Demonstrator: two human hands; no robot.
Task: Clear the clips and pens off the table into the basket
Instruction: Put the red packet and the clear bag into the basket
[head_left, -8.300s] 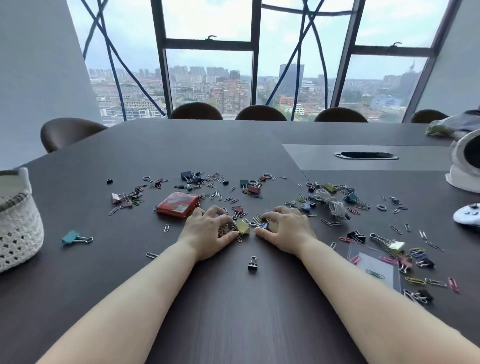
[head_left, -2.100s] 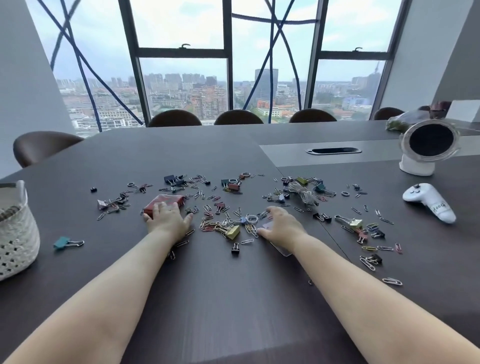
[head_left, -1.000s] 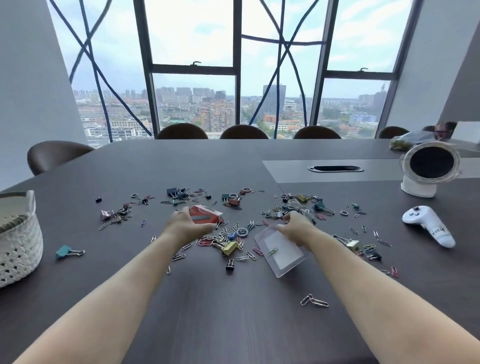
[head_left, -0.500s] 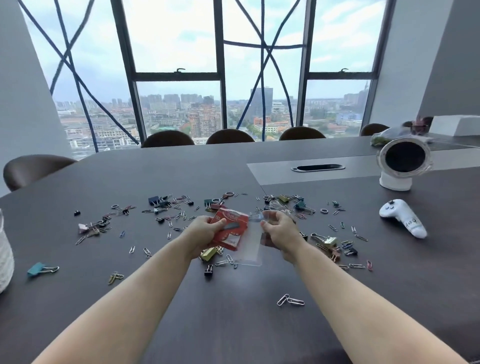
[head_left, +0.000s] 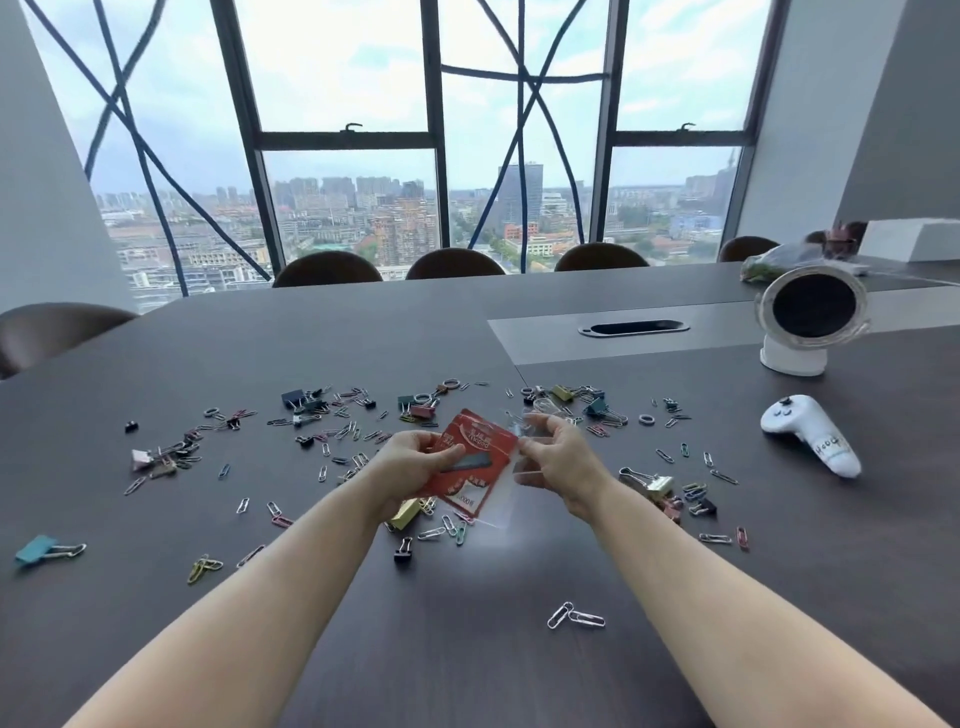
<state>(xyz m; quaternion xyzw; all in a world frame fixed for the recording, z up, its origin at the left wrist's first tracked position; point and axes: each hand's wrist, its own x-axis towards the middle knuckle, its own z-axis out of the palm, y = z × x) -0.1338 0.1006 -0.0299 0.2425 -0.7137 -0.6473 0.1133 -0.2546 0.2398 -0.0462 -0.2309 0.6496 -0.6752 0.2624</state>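
Gripping a red packet (head_left: 475, 457) in the left hand (head_left: 410, 462), over the worktop (head_left: 467, 665). Pinching a clear plastic cover (head_left: 511, 493) with the right hand (head_left: 558, 457), above scattered clips (head_left: 575, 617).

Reaching forward with bare forearms (head_left: 291, 571); gripping a red cardboard packet (head_left: 475, 452) in left hand (head_left: 415, 462), pinching a clear plastic sleeve (head_left: 506, 501) with right hand (head_left: 558, 457), close together.

The card (head_left: 475, 457) at the fingers (head_left: 553, 428) is glossy, the sleeve (head_left: 511, 499) clear plastic. Below them the table (head_left: 467, 665) is matt woodgrain, the clips (head_left: 574, 617) wire.
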